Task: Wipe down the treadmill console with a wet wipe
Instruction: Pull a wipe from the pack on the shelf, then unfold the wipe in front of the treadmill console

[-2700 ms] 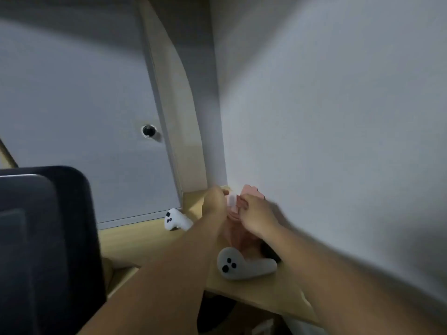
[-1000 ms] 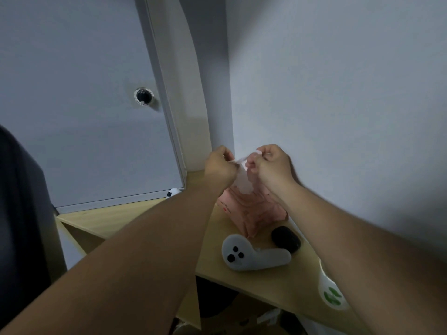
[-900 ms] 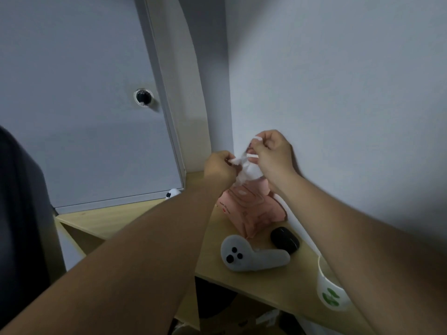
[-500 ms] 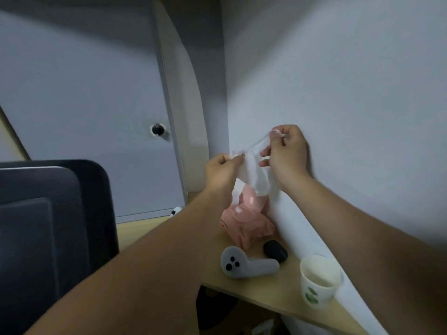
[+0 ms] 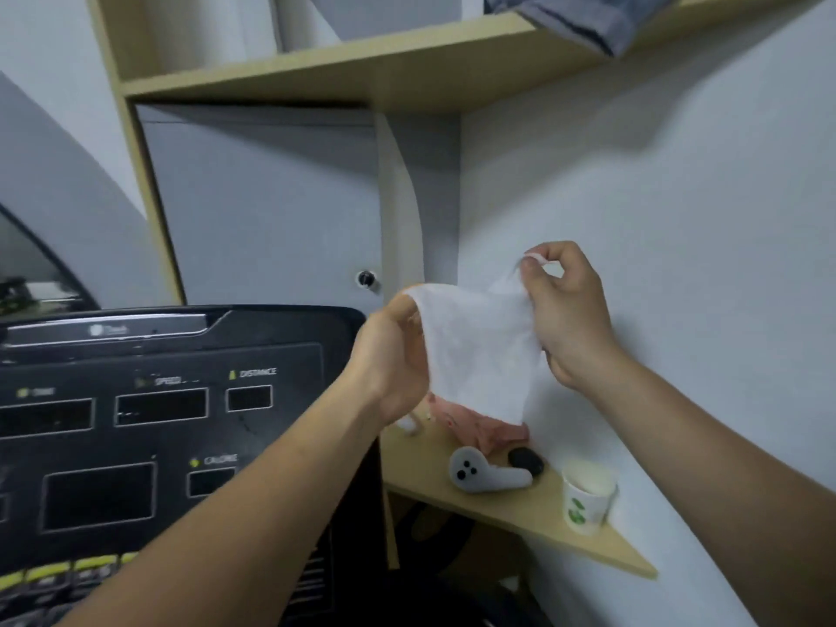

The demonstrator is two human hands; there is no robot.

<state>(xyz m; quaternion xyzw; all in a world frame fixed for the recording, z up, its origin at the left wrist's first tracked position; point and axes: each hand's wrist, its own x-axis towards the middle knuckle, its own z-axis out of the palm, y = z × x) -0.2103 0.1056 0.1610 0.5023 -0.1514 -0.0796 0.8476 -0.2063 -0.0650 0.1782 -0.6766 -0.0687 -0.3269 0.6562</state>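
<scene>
The left hand (image 5: 389, 359) and right hand (image 5: 565, 319) each pinch a top corner of the wet wipe (image 5: 475, 350), holding it spread, presumably to present full area to the console (image 5: 158, 400).

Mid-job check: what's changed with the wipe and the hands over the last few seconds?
The wet wipe was pulled up out of the pink pack and now hangs spread between the left hand and right hand, each pinching a top corner; both hands rose. The pack, white controller and paper cup stayed on the shelf; no hand is on the treadmill console.
</scene>
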